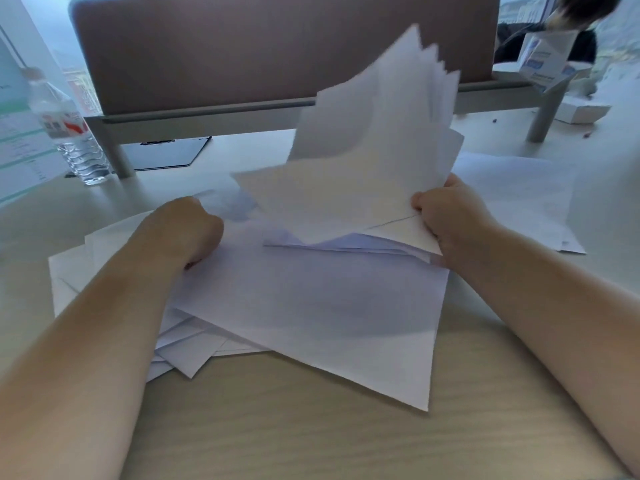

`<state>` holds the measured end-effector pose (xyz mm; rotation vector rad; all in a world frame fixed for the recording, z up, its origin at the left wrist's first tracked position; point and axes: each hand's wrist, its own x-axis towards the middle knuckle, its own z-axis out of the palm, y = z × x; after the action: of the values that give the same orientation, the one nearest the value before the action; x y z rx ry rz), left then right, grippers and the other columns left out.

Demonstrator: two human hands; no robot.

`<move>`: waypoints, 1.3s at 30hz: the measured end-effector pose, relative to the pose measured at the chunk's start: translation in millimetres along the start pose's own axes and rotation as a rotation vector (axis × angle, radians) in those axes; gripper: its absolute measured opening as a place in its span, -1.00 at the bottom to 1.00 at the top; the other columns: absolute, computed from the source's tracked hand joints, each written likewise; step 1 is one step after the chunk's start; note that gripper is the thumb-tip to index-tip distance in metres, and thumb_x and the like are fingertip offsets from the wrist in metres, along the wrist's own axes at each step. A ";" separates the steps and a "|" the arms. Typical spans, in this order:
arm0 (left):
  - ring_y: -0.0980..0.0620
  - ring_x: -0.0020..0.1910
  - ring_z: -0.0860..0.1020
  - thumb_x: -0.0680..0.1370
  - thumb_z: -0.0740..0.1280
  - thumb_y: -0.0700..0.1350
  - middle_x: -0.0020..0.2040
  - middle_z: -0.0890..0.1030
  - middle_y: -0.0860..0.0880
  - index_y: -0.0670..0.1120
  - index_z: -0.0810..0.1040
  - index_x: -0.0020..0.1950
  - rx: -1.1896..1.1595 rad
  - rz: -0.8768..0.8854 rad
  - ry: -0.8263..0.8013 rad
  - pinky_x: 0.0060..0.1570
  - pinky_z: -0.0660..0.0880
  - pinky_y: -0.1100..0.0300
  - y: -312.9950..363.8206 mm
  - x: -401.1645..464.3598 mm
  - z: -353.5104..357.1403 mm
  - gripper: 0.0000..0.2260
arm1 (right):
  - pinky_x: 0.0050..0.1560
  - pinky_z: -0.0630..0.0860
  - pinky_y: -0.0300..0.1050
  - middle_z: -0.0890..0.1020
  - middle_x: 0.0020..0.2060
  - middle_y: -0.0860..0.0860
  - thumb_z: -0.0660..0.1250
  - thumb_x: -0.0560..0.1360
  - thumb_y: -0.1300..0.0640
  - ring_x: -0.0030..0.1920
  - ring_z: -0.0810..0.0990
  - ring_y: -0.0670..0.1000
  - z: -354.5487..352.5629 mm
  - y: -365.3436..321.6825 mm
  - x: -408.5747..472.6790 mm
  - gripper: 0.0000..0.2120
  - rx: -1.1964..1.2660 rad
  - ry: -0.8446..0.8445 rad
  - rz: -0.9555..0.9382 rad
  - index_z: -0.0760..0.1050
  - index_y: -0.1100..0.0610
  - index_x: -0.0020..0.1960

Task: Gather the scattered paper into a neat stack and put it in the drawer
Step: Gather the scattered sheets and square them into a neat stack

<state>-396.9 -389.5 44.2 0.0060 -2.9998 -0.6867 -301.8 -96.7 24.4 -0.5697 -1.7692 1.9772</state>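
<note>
My right hand (446,216) grips a fanned bunch of white sheets (363,150) by its near right corner and holds it tilted up off the desk, the far edges blurred. Below it a loose heap of white paper (311,306) lies spread on the desk in front of me, sheets pointing in different directions. My left hand (187,230) rests on the left part of that heap with its fingers curled under; what they hold is hidden. One more sheet (526,199) lies flat to the right. No drawer is in view.
A water bottle (69,123) stands at the left by a printed sheet (20,147). A brown partition (277,53) on grey legs (114,147) closes the back, a dark clipboard (162,154) under it. Small boxes (543,60) and a person sit at the far right.
</note>
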 end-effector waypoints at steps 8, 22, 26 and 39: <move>-0.16 -0.22 0.69 0.53 0.52 -0.09 -0.16 0.72 -0.17 -0.15 0.67 -0.08 -0.314 -0.001 -0.221 -0.16 0.66 0.01 4.6 -7.5 4.1 -0.87 | -0.24 0.68 0.23 0.63 -0.07 0.08 0.12 0.51 0.46 -0.09 0.66 0.19 2.1 3.0 5.1 -0.64 0.225 0.126 0.074 0.49 0.03 -0.03; -0.13 -0.21 0.62 0.49 0.53 0.13 -0.19 0.65 -0.10 -0.09 0.64 -0.10 -0.030 0.126 -0.004 -0.24 0.47 0.07 -11.6 16.4 6.3 -0.71 | -0.51 0.60 -0.04 0.59 -0.15 0.09 0.05 0.53 0.49 -0.27 0.61 0.11 3.8 -3.3 -0.9 -0.62 0.271 0.127 0.074 0.46 0.06 -0.05; -0.13 -0.17 0.58 0.57 0.42 0.11 -0.16 0.63 -0.09 -0.05 0.61 -0.16 0.112 0.132 0.003 -0.17 0.42 0.07 -15.5 21.0 5.7 -0.75 | -0.49 0.60 -0.06 0.60 -0.14 0.08 0.04 0.52 0.48 -0.26 0.62 0.11 3.6 -3.1 -1.3 -0.61 0.267 0.116 0.079 0.48 0.05 -0.04; -0.30 -0.07 0.72 0.41 0.55 -0.12 -0.05 0.71 -0.28 -0.19 0.64 -0.06 -0.470 -0.176 -0.120 0.06 0.62 -0.37 -18.8 24.7 7.0 -0.79 | -0.42 0.65 0.00 0.61 -0.14 0.07 0.05 0.52 0.48 -0.25 0.63 0.11 4.1 -4.9 -6.3 -0.60 0.239 0.104 0.061 0.49 0.05 -0.06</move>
<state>-422.2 -403.9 31.3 0.2139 -2.8868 -1.4409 -298.7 -103.2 29.8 -0.6393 -1.4443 2.1210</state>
